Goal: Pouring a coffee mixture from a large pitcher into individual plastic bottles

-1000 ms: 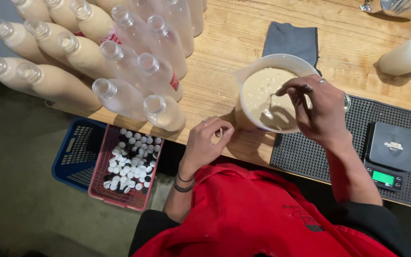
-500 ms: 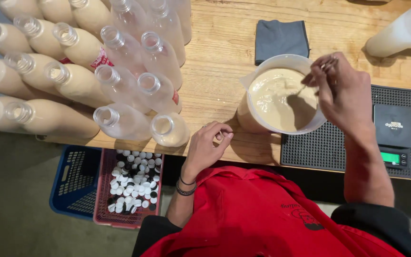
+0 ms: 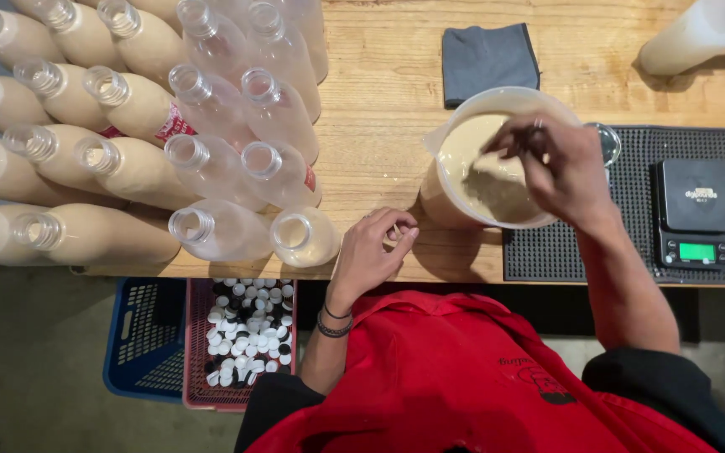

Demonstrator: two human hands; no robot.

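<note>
— Wooden worktop (image 3: 396, 109), front edge: where's the tub (image 3: 497, 159)?
— Beside the mat (image 3: 631, 210), full of beige liquid. Probably heavy and sloshy; grip its wall.
— Hands?
— Right hand (image 3: 560, 172) pinched over the tub, on what I cannot tell; left hand (image 3: 375, 247) loosely curled, empty-looking, near bottles (image 3: 211, 151).

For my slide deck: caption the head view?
Right hand stirs beige liquid in pitcher; left hand rests beside open bottles.
</note>
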